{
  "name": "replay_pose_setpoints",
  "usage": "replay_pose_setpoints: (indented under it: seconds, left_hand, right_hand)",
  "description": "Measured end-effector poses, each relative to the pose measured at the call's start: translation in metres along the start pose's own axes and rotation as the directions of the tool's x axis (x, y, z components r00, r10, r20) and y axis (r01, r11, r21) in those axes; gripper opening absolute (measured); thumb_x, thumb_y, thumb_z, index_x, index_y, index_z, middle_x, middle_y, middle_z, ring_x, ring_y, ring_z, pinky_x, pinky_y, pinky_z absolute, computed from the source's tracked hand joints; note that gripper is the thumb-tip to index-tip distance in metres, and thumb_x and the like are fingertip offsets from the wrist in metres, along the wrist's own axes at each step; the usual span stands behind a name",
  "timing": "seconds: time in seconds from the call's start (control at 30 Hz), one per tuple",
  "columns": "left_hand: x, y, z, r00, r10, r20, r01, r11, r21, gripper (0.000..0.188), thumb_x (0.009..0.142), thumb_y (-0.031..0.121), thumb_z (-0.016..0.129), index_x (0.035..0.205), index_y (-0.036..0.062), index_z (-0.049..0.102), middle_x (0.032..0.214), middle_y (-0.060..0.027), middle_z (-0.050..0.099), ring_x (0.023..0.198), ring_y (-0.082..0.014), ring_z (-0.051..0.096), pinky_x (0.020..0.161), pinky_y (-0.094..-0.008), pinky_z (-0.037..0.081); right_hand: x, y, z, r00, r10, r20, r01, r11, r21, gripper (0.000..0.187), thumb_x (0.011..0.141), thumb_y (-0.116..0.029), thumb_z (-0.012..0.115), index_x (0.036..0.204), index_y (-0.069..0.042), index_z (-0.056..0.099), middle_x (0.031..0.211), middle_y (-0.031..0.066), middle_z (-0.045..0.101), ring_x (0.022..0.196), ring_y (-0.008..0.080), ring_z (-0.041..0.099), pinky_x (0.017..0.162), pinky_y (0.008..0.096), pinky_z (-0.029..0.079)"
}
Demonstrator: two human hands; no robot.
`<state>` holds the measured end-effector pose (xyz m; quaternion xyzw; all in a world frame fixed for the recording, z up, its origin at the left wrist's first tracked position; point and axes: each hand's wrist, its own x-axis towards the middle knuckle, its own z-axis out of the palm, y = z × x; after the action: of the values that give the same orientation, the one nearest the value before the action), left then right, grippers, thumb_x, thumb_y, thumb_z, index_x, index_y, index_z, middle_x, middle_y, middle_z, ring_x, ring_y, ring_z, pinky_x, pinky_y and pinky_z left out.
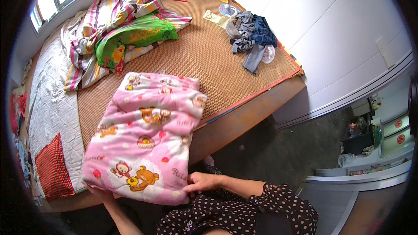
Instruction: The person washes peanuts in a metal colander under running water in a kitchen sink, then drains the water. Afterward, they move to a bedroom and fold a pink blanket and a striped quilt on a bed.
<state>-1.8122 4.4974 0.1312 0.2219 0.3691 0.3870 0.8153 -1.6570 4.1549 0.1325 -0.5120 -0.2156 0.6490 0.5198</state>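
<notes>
A thick pink blanket (143, 148) with cartoon bears and strawberries lies folded into a bundle on the near edge of the bed, its far half wrinkled in soft ridges. At its near right corner my right hand (202, 182) grips the edge, thumb on top. My left hand (98, 191) is at the near left corner, its fingers partly hidden beneath the fabric, and it seems to hold that edge. The blanket's near side hangs out over the bed's edge toward my body.
A woven mat (174, 52) covers the bed, with a wooden rim (248, 117). Beyond lie a striped quilt (93, 39), a green floral cloth (143, 35) and a heap of clothes (250, 32). A white pad (52, 91) and red patterned cloth (54, 167) are at left; dark floor (244, 148) at right.
</notes>
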Motion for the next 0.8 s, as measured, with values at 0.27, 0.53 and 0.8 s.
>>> replay_pose_setpoints:
  seconds: [0.27, 0.53, 0.8]
  left_hand:
    - [-0.006, -0.046, -0.138, 0.996, 0.054, -0.065, 0.001, 0.764, 0.645, 0.075, 0.077, 0.06, 0.055, 0.117, -0.0025, 0.043, 0.12, -0.0076, 0.044, 0.109, -0.0177, 0.041, 0.098, -0.0325, 0.026]
    - [-0.014, -0.075, -0.12, 0.978, 0.096, -0.186, 0.07, 0.685, 0.725, 0.044, 0.078, 0.03, 0.064, 0.102, -0.0058, 0.056, 0.097, -0.0075, 0.057, 0.085, -0.0158, 0.056, 0.077, -0.0305, 0.045]
    - [-0.045, -0.072, 0.012, 0.96, -0.235, 0.153, 0.191, 0.947, 0.26, 0.038, 0.078, 0.025, 0.048, 0.104, -0.0024, 0.054, 0.101, -0.0143, 0.06, 0.09, -0.0264, 0.059, 0.084, -0.039, 0.046]
  right_hand:
    - [0.018, 0.031, -0.147, 0.705, 0.057, -0.707, 0.214, 0.933, 0.288, 0.038, 0.084, -0.026, 0.058, 0.113, -0.005, 0.048, 0.099, 0.0074, 0.058, 0.091, 0.0187, 0.056, 0.074, 0.0338, 0.049]
    - [0.14, 0.015, -0.213, 0.384, -0.182, -0.905, 0.607, 0.789, 0.099, 0.034, 0.066, -0.013, 0.075, 0.092, -0.007, 0.054, 0.082, 0.0011, 0.057, 0.068, 0.0124, 0.054, 0.062, 0.0294, 0.047]
    - [0.065, -0.098, -0.204, 0.615, -0.401, -0.679, 0.728, 0.619, 0.295, 0.041, 0.074, -0.002, 0.06, 0.113, -0.002, 0.049, 0.099, 0.009, 0.059, 0.083, 0.0197, 0.06, 0.074, 0.0319, 0.052]
